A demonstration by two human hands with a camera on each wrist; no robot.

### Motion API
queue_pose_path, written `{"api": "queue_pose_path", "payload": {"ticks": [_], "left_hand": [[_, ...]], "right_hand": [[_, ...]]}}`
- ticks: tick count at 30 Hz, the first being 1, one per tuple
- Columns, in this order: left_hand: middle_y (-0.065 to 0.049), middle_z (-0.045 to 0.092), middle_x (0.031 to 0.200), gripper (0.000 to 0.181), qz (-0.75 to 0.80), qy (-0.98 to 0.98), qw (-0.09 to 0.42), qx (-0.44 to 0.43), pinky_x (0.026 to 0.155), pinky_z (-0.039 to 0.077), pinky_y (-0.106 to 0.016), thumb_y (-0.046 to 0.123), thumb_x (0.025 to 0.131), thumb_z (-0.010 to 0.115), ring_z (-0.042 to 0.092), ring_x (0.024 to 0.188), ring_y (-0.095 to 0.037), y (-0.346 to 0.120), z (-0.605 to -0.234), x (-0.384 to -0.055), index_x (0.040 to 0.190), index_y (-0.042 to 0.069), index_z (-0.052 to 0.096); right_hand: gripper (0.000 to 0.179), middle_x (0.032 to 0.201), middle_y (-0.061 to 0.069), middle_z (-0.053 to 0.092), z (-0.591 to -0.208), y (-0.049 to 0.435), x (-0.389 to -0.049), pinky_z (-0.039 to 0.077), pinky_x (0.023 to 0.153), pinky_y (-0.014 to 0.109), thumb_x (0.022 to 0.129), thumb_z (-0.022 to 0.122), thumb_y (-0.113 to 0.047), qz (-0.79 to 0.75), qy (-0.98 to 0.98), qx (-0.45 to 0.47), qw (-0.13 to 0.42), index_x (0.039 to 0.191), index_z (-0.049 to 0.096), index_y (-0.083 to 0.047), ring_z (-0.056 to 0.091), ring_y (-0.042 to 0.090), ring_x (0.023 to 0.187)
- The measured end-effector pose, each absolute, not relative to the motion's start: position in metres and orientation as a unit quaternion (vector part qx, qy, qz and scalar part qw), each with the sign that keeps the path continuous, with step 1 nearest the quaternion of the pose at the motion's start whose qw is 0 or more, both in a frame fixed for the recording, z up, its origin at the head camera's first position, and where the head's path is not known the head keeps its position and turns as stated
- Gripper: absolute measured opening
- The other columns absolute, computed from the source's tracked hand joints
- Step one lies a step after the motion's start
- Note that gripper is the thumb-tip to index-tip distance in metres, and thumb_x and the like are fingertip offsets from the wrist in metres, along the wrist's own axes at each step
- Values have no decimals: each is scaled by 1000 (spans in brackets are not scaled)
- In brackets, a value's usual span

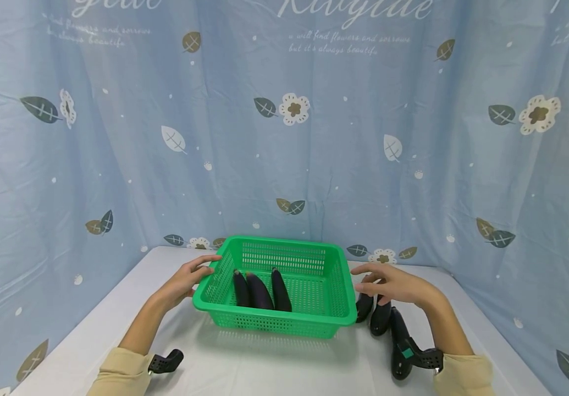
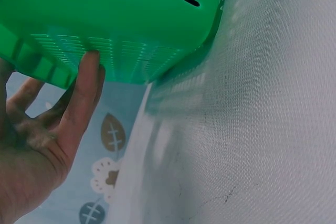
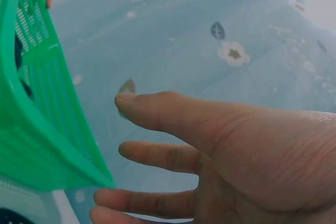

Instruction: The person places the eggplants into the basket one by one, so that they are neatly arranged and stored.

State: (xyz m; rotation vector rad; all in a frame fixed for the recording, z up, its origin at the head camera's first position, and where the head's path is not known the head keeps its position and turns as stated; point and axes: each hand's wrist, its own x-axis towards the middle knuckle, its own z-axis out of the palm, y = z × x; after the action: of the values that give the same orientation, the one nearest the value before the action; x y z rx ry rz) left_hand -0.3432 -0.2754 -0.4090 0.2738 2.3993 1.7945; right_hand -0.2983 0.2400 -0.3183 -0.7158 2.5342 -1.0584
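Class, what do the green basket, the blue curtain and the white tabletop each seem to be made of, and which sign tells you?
Green basket: probably moulded plastic, smooth and slightly glossy; note its regular slots and rounded rim.
Blue curtain: cloth with a faint sheen, perhaps synthetic; it hangs in soft folds.
White tabletop: apparently matte fabric-covered; fine weave-like texture shows up close.

Setup is read as a curtained recording booth; room type outside can't be told. White table point(image 1: 274, 368) is screened by blue curtain point(image 1: 235, 165) along far, left and right edges, far corners included. Leaves, flowers and script are printed on it. White weave is seen on the table up close. Black wrist devices point(image 1: 165, 362) are worn on both arms.
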Motion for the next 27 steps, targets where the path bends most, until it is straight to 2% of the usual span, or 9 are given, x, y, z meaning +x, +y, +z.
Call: {"api": "queue_pose_path", "payload": {"ticks": [6,13,19,27], "left_hand": [[-16,29,159,51,595,795,71,91,76,57,-46,38,101,53,33,142,-47,-276,-409,-345,149,26,41],[-17,33,156,52,595,795,70,92,75,58,-47,39,100,54,40,138,-46,-276,-410,-346,149,26,41],[-17,35,155,51,596,795,69,91,75,58,-47,39,100,54,45,135,-42,-277,-411,-346,149,27,41],[-17,34,156,51,596,795,68,90,77,58,-48,39,101,54,43,136,-43,-278,-411,-346,148,27,41]], "right_hand": [[54,135,29,54,-330,253,-300,58,76,41,98,60,-33,-375,884,-234,154,144,46,-8,61,37,113],[57,135,28,54,-338,263,-301,58,77,42,98,60,-34,-383,883,-221,157,145,44,-6,59,34,111],[58,136,28,53,-343,270,-302,58,78,44,98,60,-34,-384,886,-205,158,146,43,-6,58,37,114],[61,135,31,51,-349,276,-306,57,79,52,97,61,-35,-374,896,-181,157,145,42,-3,58,42,117]]}}
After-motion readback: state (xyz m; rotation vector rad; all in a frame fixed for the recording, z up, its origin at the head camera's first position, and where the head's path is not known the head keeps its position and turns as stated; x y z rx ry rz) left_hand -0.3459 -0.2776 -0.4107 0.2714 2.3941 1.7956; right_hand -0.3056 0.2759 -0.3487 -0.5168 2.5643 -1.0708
